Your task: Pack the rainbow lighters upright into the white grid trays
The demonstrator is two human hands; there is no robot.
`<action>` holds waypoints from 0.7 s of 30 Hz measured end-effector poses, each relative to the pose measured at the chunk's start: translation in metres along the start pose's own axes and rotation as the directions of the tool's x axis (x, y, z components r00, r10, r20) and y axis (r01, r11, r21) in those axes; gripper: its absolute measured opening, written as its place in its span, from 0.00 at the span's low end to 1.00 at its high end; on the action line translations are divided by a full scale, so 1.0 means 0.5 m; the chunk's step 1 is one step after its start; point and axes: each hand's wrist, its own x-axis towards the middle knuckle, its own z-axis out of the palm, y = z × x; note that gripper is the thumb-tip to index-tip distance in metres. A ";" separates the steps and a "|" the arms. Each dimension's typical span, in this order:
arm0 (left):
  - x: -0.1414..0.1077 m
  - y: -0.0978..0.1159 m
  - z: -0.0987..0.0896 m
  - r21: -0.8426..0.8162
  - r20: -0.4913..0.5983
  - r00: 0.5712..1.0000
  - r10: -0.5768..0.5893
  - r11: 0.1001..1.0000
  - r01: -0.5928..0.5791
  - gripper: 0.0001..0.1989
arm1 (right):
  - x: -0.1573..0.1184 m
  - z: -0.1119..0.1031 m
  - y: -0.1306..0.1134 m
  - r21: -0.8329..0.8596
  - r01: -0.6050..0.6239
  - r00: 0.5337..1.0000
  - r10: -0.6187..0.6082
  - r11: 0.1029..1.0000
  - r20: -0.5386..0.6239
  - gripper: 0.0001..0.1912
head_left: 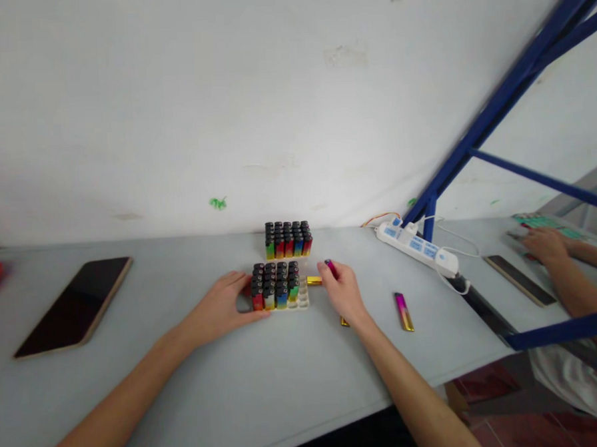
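My left hand [222,301] is closed round the left side of a white tray [303,299], its thumb along the front edge. Several colourful lighters [281,294] with black tops stand upright in rows in this tray; its right end shows bare slots. Just right of the tray, my right hand [343,291] has its fingers closed on a purple lighter [331,267], which they partly hide. A gold lighter [314,281] pokes out between the tray and this hand, and a gold end [344,321] shows beneath the palm. Farther right lies a purple-and-yellow lighter [404,311].
Behind the tray stands another block of upright lighters [288,241], near the wall. A dark tablet-like slab [75,305] lies at left. To the right are a white power strip [420,247] with cables and a blue metal frame [467,144]. Beyond it, another person's hands [547,244] work.
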 end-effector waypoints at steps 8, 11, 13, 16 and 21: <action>0.001 0.007 0.002 0.003 0.019 1.000 -0.014 1.000 0.014 0.30 | -0.017 -0.019 -0.020 -0.125 0.286 0.951 -0.266 0.950 0.154 0.22; -0.001 0.008 0.002 0.011 0.008 1.000 -0.016 1.000 0.016 0.28 | -0.023 -0.025 -0.021 -0.302 0.429 0.903 -0.390 0.851 0.183 0.22; -0.001 0.009 0.002 0.015 0.014 1.000 -0.015 1.000 0.015 0.27 | -0.029 -0.029 -0.017 -0.335 0.443 0.893 -0.376 0.831 0.248 0.24; -0.001 0.011 0.001 0.019 0.023 1.000 -0.015 1.000 0.014 0.26 | -0.042 -0.033 -0.008 -0.258 0.448 0.872 -0.356 0.856 0.336 0.25; 0.000 0.010 0.003 0.018 0.033 0.999 -0.020 1.000 0.019 0.25 | -0.059 -0.030 0.002 -0.195 0.494 0.827 -0.389 0.847 0.405 0.17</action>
